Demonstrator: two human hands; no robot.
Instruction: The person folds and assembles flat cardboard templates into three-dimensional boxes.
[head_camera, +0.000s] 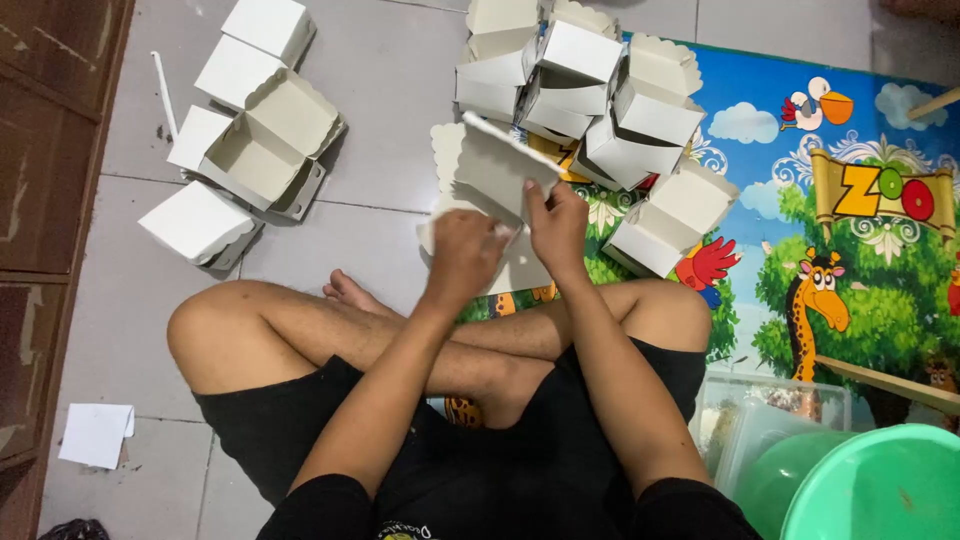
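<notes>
Fingers (548, 205) of both your hands grip one flat white box blank (500, 165), its long axis running ten to four o'clock. Four folded boxes (262, 140) lie at ten, about eight (600, 90) at one.

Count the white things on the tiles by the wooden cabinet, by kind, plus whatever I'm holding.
Folded white boxes: 5
Thin white stick: 1
Loose white paper: 1
Unfolded white carton, gripped by left hand and right hand: 1
Total: 8
</notes>
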